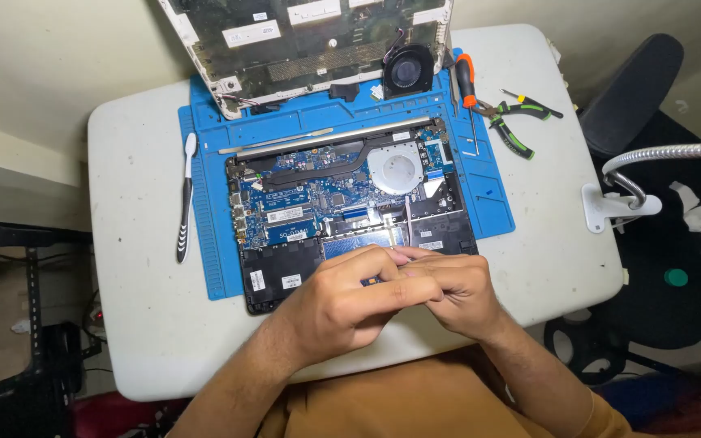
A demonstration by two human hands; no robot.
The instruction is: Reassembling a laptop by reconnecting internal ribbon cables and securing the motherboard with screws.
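Pressing both hands together over the near edge of the open laptop [342, 203], I have my left hand [338, 304] and right hand [456, 292] touching, fingers [383, 261] curled in tight. Something small may be pinched between them, but I cannot tell what, or whether either hand really grips anything. The laptop lies with its back cover off on a blue mat [492, 199] in the middle of the white surface [139, 308], its circuit board and round fan [395, 168] bare; my hands hide part of its near right corner. A white-handled brush [185, 199] lies just off the mat's left edge, pointing from far to near. Toward the far edge, a second opened laptop shell [310, 40] leans tilted up, a black fan [407, 70] at its right corner. Beside that, at the mat's far right corner, lie an orange-handled screwdriver [466, 81] and green-and-black pliers [513, 122], which rest partly off the mat. A white clamp [610, 209] with a metal gooseneck [667, 152] sits on the surface's right edge.
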